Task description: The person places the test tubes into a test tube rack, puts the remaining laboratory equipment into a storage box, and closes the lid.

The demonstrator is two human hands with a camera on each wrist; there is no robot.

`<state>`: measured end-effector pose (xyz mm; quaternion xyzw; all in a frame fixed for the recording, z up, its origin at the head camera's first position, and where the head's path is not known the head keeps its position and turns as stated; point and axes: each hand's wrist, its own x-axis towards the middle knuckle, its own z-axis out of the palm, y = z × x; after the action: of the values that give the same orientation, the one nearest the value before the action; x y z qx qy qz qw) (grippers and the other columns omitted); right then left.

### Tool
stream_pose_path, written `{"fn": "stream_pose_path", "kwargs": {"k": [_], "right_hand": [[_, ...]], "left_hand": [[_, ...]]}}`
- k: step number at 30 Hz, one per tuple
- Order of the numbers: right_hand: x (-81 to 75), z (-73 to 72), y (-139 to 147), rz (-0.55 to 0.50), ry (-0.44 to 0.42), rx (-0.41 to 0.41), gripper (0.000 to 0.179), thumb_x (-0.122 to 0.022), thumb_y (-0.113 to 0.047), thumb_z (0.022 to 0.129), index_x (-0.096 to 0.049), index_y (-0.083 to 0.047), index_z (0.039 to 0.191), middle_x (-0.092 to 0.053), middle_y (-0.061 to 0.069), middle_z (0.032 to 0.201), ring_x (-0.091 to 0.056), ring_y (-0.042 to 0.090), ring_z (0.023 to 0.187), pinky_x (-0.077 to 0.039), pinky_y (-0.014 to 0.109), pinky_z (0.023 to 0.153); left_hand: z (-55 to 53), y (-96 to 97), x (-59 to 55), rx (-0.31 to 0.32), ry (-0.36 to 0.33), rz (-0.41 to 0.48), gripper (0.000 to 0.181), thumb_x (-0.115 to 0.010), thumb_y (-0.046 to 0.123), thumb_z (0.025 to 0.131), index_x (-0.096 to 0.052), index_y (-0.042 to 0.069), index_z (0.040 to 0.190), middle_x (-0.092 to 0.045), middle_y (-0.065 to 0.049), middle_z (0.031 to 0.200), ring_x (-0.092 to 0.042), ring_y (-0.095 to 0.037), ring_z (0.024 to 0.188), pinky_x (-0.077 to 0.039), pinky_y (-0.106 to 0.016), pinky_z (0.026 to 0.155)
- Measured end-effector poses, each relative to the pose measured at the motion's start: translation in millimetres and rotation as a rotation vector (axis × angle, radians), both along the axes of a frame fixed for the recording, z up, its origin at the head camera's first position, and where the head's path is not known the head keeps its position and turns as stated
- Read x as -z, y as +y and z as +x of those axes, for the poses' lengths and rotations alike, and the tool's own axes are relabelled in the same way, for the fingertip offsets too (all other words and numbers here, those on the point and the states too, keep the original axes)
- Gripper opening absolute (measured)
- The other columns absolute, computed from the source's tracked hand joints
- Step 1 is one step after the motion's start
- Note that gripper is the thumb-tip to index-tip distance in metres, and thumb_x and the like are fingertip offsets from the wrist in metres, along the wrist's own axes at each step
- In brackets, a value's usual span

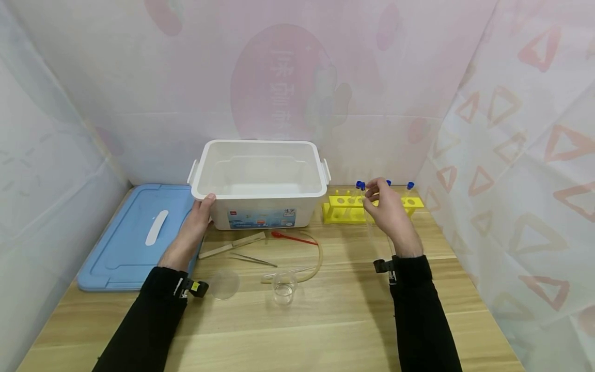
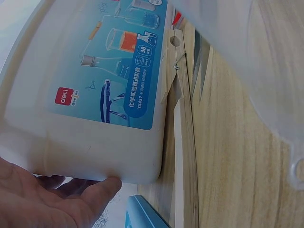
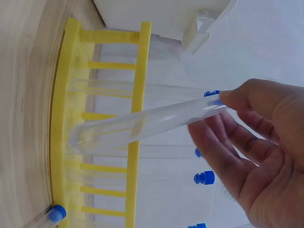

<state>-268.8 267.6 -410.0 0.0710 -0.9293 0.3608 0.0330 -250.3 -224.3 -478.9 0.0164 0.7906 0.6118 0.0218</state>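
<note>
In the head view, my left hand (image 1: 191,227) touches the left front corner of a white plastic box (image 1: 260,196), with a fingertip close by the rim. The left wrist view has its fingers against the box's short side. My right hand (image 1: 388,212) pinches a clear test tube (image 3: 161,116) by its blue-stoppered end. That tube slants in front of a yellow test tube rack (image 1: 344,214), its rounded end low and overlapping the rack in the right wrist view. Several other tubes with blue stoppers (image 3: 204,178) stand in the rack.
A blue lid (image 1: 125,243) lies left of the box. In front are a wooden test tube clamp (image 1: 232,244), tweezers (image 1: 253,259), a red spoon (image 1: 290,236), tan tubing (image 1: 321,256), a clear cup (image 1: 284,289) and a clear disc (image 1: 224,284). A blue-capped tube (image 3: 56,213) lies by the rack.
</note>
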Motion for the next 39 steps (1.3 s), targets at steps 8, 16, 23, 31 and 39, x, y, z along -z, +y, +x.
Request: {"fn": "stream_pose_path", "kwargs": {"k": [8, 16, 23, 31, 39], "right_hand": [[-2.2, -1.1, -11.8, -0.095, 0.223, 0.065, 0.039, -0.068, -0.008, 0.118, -0.056, 0.000, 0.155, -0.070, 0.023, 0.142, -0.071, 0.044, 0.138, -0.068, 0.059, 0.109], [-3.6, -0.7, -22.6, -0.208, 0.341, 0.075, 0.044, -0.071, -0.004, 0.117, -0.059, 0.002, 0.158, -0.070, 0.024, 0.142, -0.074, 0.042, 0.135, -0.071, 0.059, 0.109], [-0.3, -1.9, -30.6, -0.261, 0.394, 0.042, 0.039, -0.069, -0.003, 0.118, -0.064, 0.005, 0.155, -0.065, 0.025, 0.145, -0.070, 0.041, 0.137, -0.070, 0.058, 0.111], [6.6, -4.6, -36.4, -0.332, 0.399, 0.029, 0.031, -0.066, -0.002, 0.119, -0.061, 0.005, 0.148, -0.065, 0.022, 0.144, -0.068, 0.036, 0.141, -0.070, 0.055, 0.114], [19.6, -13.7, -39.0, -0.351, 0.365, 0.003, 0.029, -0.064, 0.001, 0.118, -0.055, 0.005, 0.146, -0.061, 0.025, 0.143, -0.067, 0.040, 0.144, -0.069, 0.052, 0.117]], "left_hand": [[-1.8, -0.3, 0.2, 0.004, -0.010, 0.015, 0.086, -0.031, 0.061, 0.122, 0.008, 0.025, 0.190, 0.007, -0.019, 0.199, 0.001, -0.047, 0.187, -0.011, -0.088, 0.143], [-1.1, -1.6, 0.5, 0.008, 0.000, 0.032, 0.088, -0.031, 0.061, 0.121, 0.008, 0.023, 0.190, 0.007, -0.019, 0.199, 0.001, -0.045, 0.187, -0.010, -0.088, 0.143], [-1.5, -0.5, 0.9, 0.002, -0.009, 0.013, 0.086, -0.031, 0.062, 0.122, 0.008, 0.025, 0.190, 0.008, -0.018, 0.199, 0.002, -0.045, 0.187, -0.010, -0.088, 0.143], [-1.8, -0.1, 0.3, -0.003, -0.016, 0.002, 0.086, -0.030, 0.062, 0.123, 0.008, 0.025, 0.190, 0.007, -0.018, 0.199, 0.002, -0.046, 0.187, -0.009, -0.088, 0.143], [-0.8, -1.1, 0.9, 0.004, -0.006, 0.002, 0.084, -0.030, 0.059, 0.123, 0.008, 0.025, 0.190, 0.007, -0.018, 0.199, 0.002, -0.047, 0.187, -0.010, -0.089, 0.143]]}}
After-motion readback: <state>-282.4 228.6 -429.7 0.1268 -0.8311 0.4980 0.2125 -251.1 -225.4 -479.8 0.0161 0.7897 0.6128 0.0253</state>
